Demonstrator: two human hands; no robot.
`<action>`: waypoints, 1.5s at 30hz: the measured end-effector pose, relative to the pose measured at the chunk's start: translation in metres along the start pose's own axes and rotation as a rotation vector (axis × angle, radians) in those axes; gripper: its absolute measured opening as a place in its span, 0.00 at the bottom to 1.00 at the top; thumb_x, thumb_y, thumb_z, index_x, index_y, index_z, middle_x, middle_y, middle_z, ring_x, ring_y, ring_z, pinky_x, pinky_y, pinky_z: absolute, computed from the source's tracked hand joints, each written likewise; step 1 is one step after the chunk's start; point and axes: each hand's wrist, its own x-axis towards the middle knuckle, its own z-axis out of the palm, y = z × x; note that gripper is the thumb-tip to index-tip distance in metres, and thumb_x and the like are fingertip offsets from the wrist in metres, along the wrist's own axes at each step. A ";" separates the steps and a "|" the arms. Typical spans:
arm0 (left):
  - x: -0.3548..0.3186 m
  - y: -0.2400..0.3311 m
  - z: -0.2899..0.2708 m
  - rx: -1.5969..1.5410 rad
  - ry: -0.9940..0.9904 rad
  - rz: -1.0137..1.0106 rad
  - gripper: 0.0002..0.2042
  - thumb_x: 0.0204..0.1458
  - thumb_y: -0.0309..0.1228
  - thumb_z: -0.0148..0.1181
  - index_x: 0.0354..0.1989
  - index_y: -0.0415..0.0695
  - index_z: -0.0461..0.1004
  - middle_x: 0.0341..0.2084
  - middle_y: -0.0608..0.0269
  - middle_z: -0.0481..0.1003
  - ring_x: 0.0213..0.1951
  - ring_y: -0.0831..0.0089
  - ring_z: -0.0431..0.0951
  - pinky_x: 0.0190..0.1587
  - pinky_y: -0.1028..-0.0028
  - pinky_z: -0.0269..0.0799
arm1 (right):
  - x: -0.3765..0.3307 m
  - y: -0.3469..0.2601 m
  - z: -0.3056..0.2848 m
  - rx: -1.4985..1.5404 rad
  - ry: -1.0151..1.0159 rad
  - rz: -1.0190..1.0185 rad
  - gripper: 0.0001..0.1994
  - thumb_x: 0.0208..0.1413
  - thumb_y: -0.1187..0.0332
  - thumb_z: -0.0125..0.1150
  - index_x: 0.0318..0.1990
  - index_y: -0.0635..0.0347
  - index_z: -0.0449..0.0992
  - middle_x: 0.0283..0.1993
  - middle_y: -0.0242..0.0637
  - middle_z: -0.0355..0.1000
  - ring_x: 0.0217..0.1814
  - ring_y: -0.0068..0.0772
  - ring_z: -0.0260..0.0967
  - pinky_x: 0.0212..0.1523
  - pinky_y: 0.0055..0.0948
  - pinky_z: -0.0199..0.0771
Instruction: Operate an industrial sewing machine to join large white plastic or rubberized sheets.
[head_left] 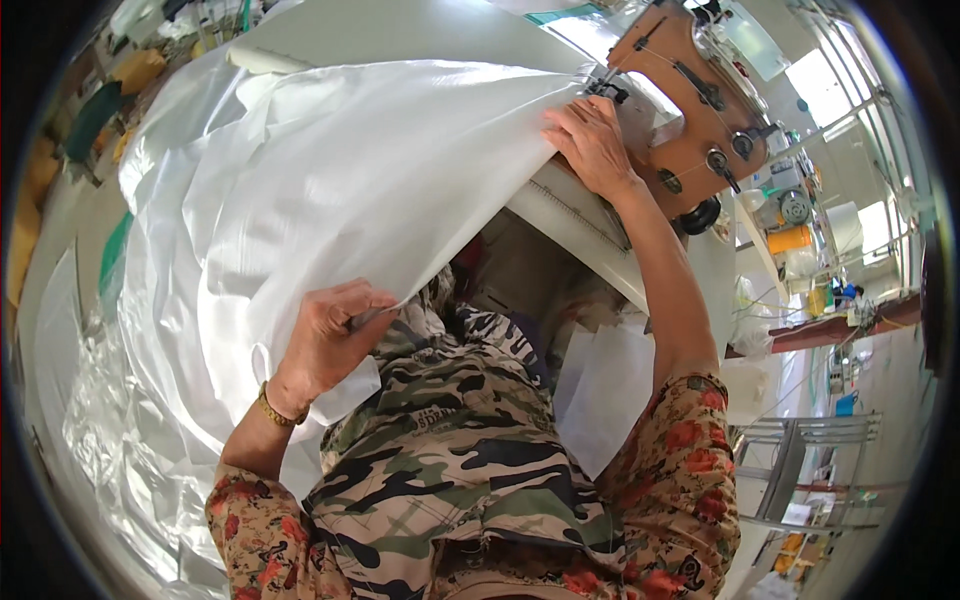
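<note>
A large sheet of shiny white fabric [330, 160] spreads over the table and hangs down at the left. Its near edge runs straight from my left hand up to the presser foot of a brown sewing machine [680, 90]. My left hand [335, 330] pinches that edge close to my lap, thumb against fingers. My right hand [590, 140] lies on the cloth's corner just in front of the presser foot [605, 88], fingers stretched out and slightly bent. The needle point is too small to make out.
The white sewing table [580, 225] has a ruler strip along its near edge. Crumpled clear plastic [130, 440] lies at the lower left. White sheets [605, 385] hang beside my lap. Shelves with an orange container [790, 240] and a metal rack [800, 460] stand at the right.
</note>
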 end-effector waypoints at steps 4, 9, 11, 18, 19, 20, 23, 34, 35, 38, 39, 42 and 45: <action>0.002 0.002 0.005 0.114 -0.038 0.166 0.09 0.46 0.16 0.60 0.36 0.39 0.77 0.21 0.58 0.70 0.20 0.66 0.69 0.24 0.73 0.63 | 0.001 0.011 0.005 -0.084 -0.006 0.053 0.14 0.58 0.61 0.54 0.48 0.56 0.71 0.37 0.36 0.71 0.46 0.37 0.66 0.57 0.37 0.54; 0.005 -0.002 0.015 0.227 -0.119 0.252 0.10 0.44 0.16 0.60 0.35 0.41 0.76 0.22 0.57 0.71 0.24 0.57 0.74 0.26 0.66 0.69 | -0.002 -0.001 0.017 -0.243 0.223 0.310 0.15 0.54 0.60 0.60 0.45 0.56 0.69 0.38 0.37 0.70 0.45 0.40 0.65 0.51 0.41 0.57; 0.004 -0.005 0.019 0.285 -0.120 0.301 0.10 0.44 0.16 0.60 0.35 0.41 0.75 0.22 0.57 0.71 0.24 0.56 0.75 0.26 0.65 0.70 | -0.005 -0.013 0.025 -0.208 0.337 0.524 0.18 0.48 0.60 0.66 0.41 0.56 0.67 0.36 0.38 0.69 0.41 0.44 0.66 0.42 0.43 0.63; 0.009 -0.022 0.038 0.534 -0.235 0.398 0.08 0.44 0.21 0.56 0.35 0.40 0.73 0.24 0.58 0.69 0.28 0.59 0.75 0.29 0.64 0.72 | -0.024 -0.048 0.069 0.187 0.601 1.057 0.18 0.47 0.57 0.69 0.32 0.60 0.68 0.21 0.36 0.69 0.23 0.37 0.69 0.28 0.38 0.68; 0.011 -0.024 0.040 0.537 -0.249 0.413 0.08 0.44 0.21 0.56 0.35 0.40 0.73 0.24 0.58 0.69 0.28 0.59 0.75 0.29 0.64 0.72 | -0.025 -0.048 0.073 0.295 0.599 1.058 0.18 0.48 0.58 0.69 0.29 0.62 0.68 0.20 0.36 0.69 0.21 0.32 0.67 0.27 0.35 0.67; 0.013 -0.026 0.042 0.533 -0.218 0.424 0.07 0.46 0.21 0.57 0.34 0.41 0.73 0.23 0.57 0.69 0.26 0.58 0.75 0.28 0.63 0.72 | -0.025 -0.048 0.077 0.400 0.586 1.084 0.18 0.49 0.59 0.68 0.25 0.64 0.68 0.18 0.36 0.68 0.20 0.28 0.64 0.25 0.31 0.66; 0.020 -0.028 0.045 0.551 -0.213 0.432 0.05 0.47 0.21 0.58 0.33 0.41 0.72 0.23 0.57 0.69 0.26 0.58 0.75 0.27 0.63 0.71 | -0.026 -0.047 0.083 0.471 0.624 1.005 0.18 0.52 0.62 0.64 0.22 0.68 0.68 0.16 0.36 0.65 0.19 0.22 0.57 0.23 0.29 0.62; 0.094 -0.004 0.067 0.761 -0.261 0.519 0.06 0.44 0.21 0.53 0.31 0.41 0.67 0.28 0.57 0.69 0.31 0.58 0.76 0.30 0.63 0.72 | -0.028 -0.050 0.078 0.683 0.570 0.923 0.16 0.55 0.63 0.60 0.24 0.70 0.69 0.18 0.48 0.66 0.19 0.38 0.60 0.25 0.35 0.63; 0.102 -0.001 0.071 0.770 -0.253 0.526 0.06 0.44 0.20 0.52 0.31 0.41 0.68 0.28 0.56 0.69 0.32 0.58 0.76 0.30 0.62 0.73 | -0.029 -0.051 0.078 0.723 0.571 0.934 0.16 0.55 0.63 0.60 0.25 0.70 0.70 0.19 0.49 0.66 0.19 0.37 0.59 0.25 0.36 0.63; 0.124 0.007 0.082 0.804 -0.249 0.548 0.06 0.44 0.19 0.52 0.31 0.41 0.68 0.29 0.56 0.70 0.32 0.58 0.76 0.31 0.63 0.73 | -0.029 -0.052 0.076 0.780 0.601 0.924 0.15 0.55 0.63 0.60 0.27 0.70 0.71 0.20 0.50 0.67 0.19 0.37 0.60 0.25 0.36 0.63; 0.131 0.010 0.085 0.828 -0.220 0.579 0.06 0.44 0.19 0.52 0.31 0.41 0.68 0.29 0.56 0.70 0.32 0.58 0.76 0.31 0.62 0.73 | -0.029 -0.052 0.075 0.780 0.605 0.935 0.15 0.55 0.63 0.60 0.27 0.70 0.71 0.20 0.50 0.67 0.19 0.37 0.60 0.25 0.36 0.63; 0.151 0.016 0.094 0.900 -0.196 0.602 0.06 0.43 0.18 0.52 0.31 0.40 0.67 0.30 0.56 0.70 0.32 0.58 0.77 0.31 0.62 0.73 | -0.030 -0.052 0.073 0.748 0.630 0.856 0.17 0.58 0.63 0.58 0.24 0.69 0.68 0.17 0.32 0.59 0.23 0.16 0.54 0.23 0.27 0.59; 0.173 0.021 0.101 0.973 -0.214 0.590 0.08 0.43 0.18 0.53 0.32 0.40 0.68 0.30 0.55 0.71 0.33 0.57 0.77 0.31 0.62 0.74 | -0.029 -0.052 0.072 0.859 0.585 0.939 0.19 0.58 0.59 0.56 0.27 0.72 0.72 0.20 0.50 0.66 0.20 0.32 0.62 0.26 0.35 0.64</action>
